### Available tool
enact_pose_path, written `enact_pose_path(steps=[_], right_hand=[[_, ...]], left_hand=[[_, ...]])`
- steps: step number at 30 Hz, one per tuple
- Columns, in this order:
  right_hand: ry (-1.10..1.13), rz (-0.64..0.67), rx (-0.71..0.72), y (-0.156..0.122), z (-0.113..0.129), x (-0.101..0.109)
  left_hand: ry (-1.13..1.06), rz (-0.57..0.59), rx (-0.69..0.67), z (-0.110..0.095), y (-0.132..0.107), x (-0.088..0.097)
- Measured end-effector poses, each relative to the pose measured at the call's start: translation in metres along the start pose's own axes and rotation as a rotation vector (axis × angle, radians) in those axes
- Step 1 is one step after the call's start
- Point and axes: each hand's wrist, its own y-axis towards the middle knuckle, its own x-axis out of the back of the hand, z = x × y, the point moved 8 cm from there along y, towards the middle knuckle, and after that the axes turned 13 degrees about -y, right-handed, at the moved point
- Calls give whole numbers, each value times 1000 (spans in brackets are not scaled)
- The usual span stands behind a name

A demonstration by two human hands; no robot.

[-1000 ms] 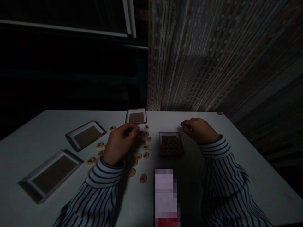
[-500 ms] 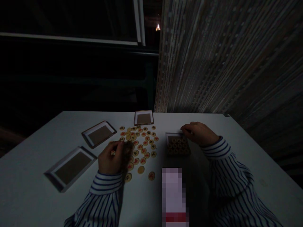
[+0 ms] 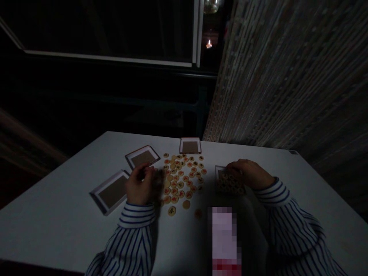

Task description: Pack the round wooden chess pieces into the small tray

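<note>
Round wooden Chinese chess pieces point(image 3: 181, 184) with red and black characters lie spread over the middle of the white table. Left of them my left hand point(image 3: 139, 184) hovers, its thumb and fingers curled together; whatever may be in them is hidden. My right hand point(image 3: 250, 172) reaches over the small shallow box point(image 3: 220, 172) on the right, fingertips bent down at its far side. Inside that box sit several packed pieces point(image 3: 230, 184). The right fingers are closed, and I cannot see what they hold.
Shallow open trays stand around the pieces: one tray point(image 3: 191, 146) at the back, another point(image 3: 143, 156) at back left, and a larger one point(image 3: 113, 191) at left. A pixelated pale block point(image 3: 224, 234) is at the front. Behind the table hangs a string curtain point(image 3: 258, 76).
My right hand has moved inward and down over the box, from beside its far right corner. My left hand stays curled left of the pieces. The whole view has shifted and tilted.
</note>
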Motion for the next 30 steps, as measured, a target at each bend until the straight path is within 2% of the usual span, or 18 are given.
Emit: enact_pose_path(steps=[3,7,13,17,23,30], right_hand=[[-11,13,-12,5,2,-5],[-14,59,-7,19,4,-16],[9,169,-10,58,8,-41],[-33,215,-62,87,8,-59],[-51,241,-10,120,19,-74],[-100,264,51,135,26,-82]], left_hand=[[58,104,-34,-4,8,-1],[194,273,-67,-5,13,-13],[301,523,-102,-8,7,-46],[366,659,-144,-7,4,-71],[431,769,-228,-13,2,-100],[420,779,-265,-24,-1,-111]])
